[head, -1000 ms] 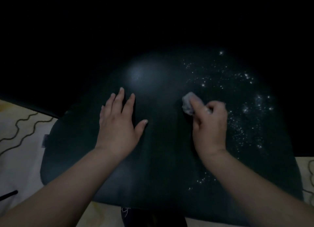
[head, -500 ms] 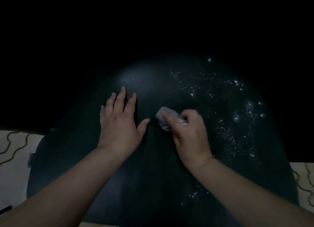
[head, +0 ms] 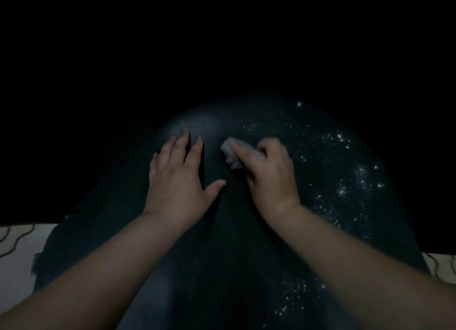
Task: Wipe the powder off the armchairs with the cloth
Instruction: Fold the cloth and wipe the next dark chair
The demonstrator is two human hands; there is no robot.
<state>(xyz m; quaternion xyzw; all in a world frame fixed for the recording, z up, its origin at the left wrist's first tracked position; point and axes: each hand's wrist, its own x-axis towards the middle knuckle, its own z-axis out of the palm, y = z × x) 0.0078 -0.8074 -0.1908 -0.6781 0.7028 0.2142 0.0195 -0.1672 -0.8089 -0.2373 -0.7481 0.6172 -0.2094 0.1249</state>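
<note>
Two hands on the dark armchair [head: 234, 255]: my left hand [head: 177, 179] lies flat with fingers spread, bracing, while my right hand [head: 269, 174] pinches the crumpled cloth [head: 229, 153] against the seat's middle. Most powder [head: 345, 176] sits to the right, so I'd sweep that way in overlapping strokes, pressing evenly and gathering rather than scattering.

The room is very dark: the whole upper half of the view is black, with no wall, window or lamp to make out. What light there is falls from near the camera and fades quickly with distance. At the lower left lies a pale floor covering [head: 17, 260] marked with thin, dark, wavy lines; a small strip of the same pale, line-patterned surface shows at the lower right edge [head: 441, 265].
</note>
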